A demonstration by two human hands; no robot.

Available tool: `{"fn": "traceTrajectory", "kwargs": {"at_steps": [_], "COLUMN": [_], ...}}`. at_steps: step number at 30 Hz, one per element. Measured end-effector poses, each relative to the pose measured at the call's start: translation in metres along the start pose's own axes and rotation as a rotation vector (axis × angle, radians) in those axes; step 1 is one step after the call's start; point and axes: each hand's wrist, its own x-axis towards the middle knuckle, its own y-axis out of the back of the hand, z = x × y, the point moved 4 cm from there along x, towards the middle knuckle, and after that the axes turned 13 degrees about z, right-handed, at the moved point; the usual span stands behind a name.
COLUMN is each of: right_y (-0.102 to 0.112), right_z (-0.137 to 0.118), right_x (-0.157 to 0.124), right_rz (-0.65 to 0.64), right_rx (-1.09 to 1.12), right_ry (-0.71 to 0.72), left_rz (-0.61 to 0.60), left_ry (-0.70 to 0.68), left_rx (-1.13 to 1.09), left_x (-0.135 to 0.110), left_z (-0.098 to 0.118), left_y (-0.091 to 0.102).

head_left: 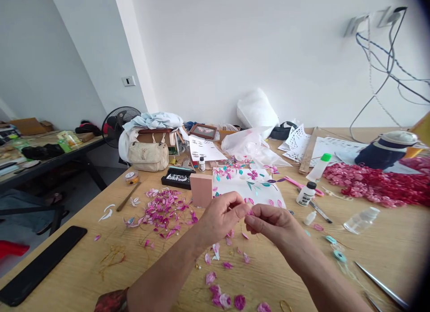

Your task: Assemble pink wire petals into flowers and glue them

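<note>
My left hand (221, 218) and my right hand (272, 222) meet above the middle of the wooden table (67, 276). Both pinch their fingertips together on a small pink petal piece (249, 212) held between them. Just behind the hands lies a white sheet with pink flowers and teal leaves (248, 184). Loose pink petals (164, 211) are scattered to the left of the hands, and several more petals (223, 298) lie below them near the front edge.
A pink block (201, 190) stands beside the sheet. Small glue bottles (305, 193), a clear bottle (361, 220) and a heap of red flowers (372, 184) lie to the right. A beige bag (148, 156), a fan (116, 123) and a black strip (40, 265) are at the left.
</note>
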Motion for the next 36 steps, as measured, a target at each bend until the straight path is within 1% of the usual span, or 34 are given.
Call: {"fn": "traceTrajectory", "kwargs": {"at_steps": [2,4,7,9,11,14,17,19,23,26,29,34,36], "right_y": [-0.002,-0.003,-0.001,-0.001,-0.002,-0.003,-0.001,-0.001,0.0,-0.003,-0.006,-0.009,-0.01], "right_z": [0.0,0.001,0.001,0.002,0.003,0.006,0.01,0.013,0.013,0.012,0.014,0.018,0.018], "right_x": [0.0,0.0,-0.001,-0.001,0.0,0.001,0.003,0.004,0.005,0.005,0.004,0.003,0.003], "right_rz": [-0.016,-0.016,0.049,0.079,0.076,0.079,0.093,0.092,0.058,0.037,0.036,0.101,0.111], "right_rx": [-0.01,-0.036,-0.087,-0.072,-0.014,0.049,0.075,0.085,0.039,0.021,0.027,-0.002,0.025], "right_ry": [-0.002,-0.001,0.005,0.002,-0.009,-0.012,-0.011,-0.011,-0.002,-0.029,-0.048,0.017,0.024], "left_rz": [0.004,0.017,0.036,0.056,0.048,0.006,0.02,0.028,-0.016,-0.023,0.023,0.1,0.128], "left_ry": [-0.035,-0.11,-0.273,-0.322,-0.269,-0.111,-0.046,-0.042,-0.043,-0.028,-0.088,-0.281,-0.324], "left_rx": [0.099,0.17,0.272,0.304,0.258,0.075,-0.035,-0.028,0.032,0.097,0.187,0.374,0.399], "left_x": [0.001,0.003,0.005,0.007,0.009,0.011,0.01,0.009,0.009,0.009,0.01,0.008,0.008], "left_z": [0.0,0.002,0.006,0.008,0.005,-0.001,-0.005,-0.006,-0.006,-0.008,-0.008,-0.003,-0.002], "left_y": [-0.002,-0.004,-0.004,-0.003,-0.002,0.001,0.003,0.003,-0.003,-0.005,-0.005,-0.004,-0.003]}}
